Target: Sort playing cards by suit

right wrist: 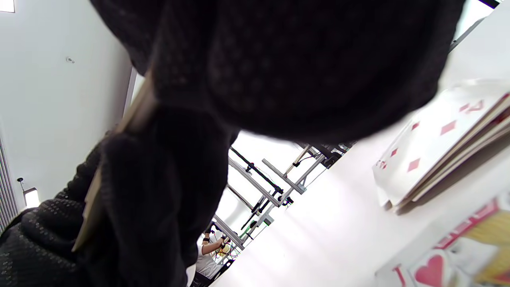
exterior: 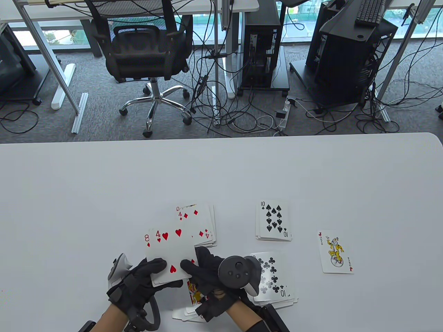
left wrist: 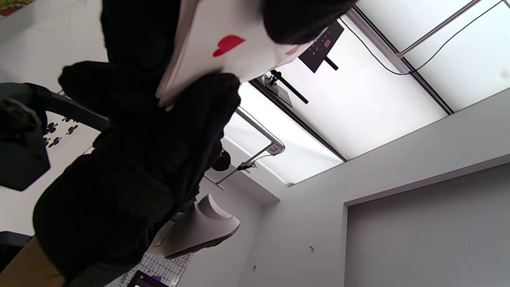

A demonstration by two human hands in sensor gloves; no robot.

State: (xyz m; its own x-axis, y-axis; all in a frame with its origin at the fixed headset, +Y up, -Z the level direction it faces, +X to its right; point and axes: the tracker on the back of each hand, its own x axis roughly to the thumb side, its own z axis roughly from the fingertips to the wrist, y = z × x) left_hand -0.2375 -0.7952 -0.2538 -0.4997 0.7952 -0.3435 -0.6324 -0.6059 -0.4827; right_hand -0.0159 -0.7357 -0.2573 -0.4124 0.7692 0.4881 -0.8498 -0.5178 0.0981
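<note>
Table view: near the bottom edge of the white surface point(exterior: 69, 193), my left hand point(exterior: 138, 283) grips a small deck of cards, four of hearts point(exterior: 169, 252) on top. My right hand point(exterior: 211, 276) pinches that top card's right edge. Beyond lie a diamonds pile point(exterior: 202, 224), a spades pile point(exterior: 273, 221), a clubs pile point(exterior: 277, 276) and a joker point(exterior: 335, 251) toward the right edge.

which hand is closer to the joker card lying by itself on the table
Right. The right hand sits left of the joker card, with the clubs pile between them. The left hand is farther left, beyond the right hand, holding the fanned cards.
</note>
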